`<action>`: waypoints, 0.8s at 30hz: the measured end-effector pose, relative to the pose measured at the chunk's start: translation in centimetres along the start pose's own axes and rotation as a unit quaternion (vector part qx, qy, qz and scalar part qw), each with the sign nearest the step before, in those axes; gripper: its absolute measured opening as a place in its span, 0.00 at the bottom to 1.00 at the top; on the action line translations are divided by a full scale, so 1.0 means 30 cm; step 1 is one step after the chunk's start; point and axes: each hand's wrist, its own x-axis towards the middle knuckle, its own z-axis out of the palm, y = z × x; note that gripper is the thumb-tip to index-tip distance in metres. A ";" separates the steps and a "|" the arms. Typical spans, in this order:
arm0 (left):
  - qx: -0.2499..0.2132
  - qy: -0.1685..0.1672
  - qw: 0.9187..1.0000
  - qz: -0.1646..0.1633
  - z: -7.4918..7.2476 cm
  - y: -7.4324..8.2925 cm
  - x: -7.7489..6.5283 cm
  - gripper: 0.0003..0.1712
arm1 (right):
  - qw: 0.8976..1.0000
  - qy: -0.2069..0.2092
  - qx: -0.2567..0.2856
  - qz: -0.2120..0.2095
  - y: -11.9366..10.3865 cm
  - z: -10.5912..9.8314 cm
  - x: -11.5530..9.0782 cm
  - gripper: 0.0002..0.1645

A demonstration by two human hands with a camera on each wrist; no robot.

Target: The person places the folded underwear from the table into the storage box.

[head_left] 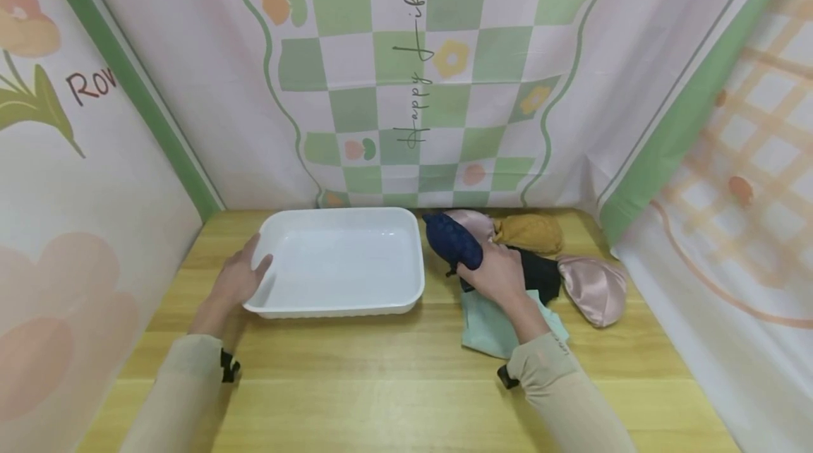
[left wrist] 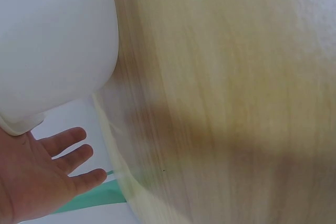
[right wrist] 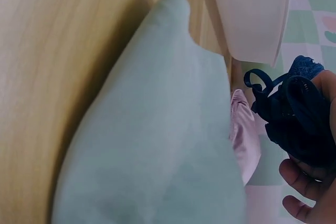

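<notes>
head view downward, wrist views close, sharing tray (head_left: 343,301)

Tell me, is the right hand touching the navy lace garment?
Touching. The right wrist view shows the right hand with fingers curled round the navy lace garment; the head view agrees.

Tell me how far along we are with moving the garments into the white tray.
Nothing looks done yet: the white tray holds no garments. In hand: the right hand grips the navy lace garment, lifted beside the tray, while the left hand rests open against the tray's left rim. Left: the mustard, black, pink satin and mint pieces on the table.
</notes>
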 end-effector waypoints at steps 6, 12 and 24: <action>-0.004 -0.002 1.000 -0.004 -0.002 0.001 -0.004 0.47 | 1.000 0.005 0.017 0.008 -0.018 -0.018 -0.004 0.42; -0.003 0.002 1.000 0.000 0.000 0.002 -0.001 0.46 | 1.000 0.015 0.023 0.006 -0.038 -0.041 -0.001 0.40; -0.001 0.005 1.000 0.004 0.002 -0.003 0.001 0.45 | 0.998 0.036 0.043 -0.021 -0.099 -0.088 0.010 0.37</action>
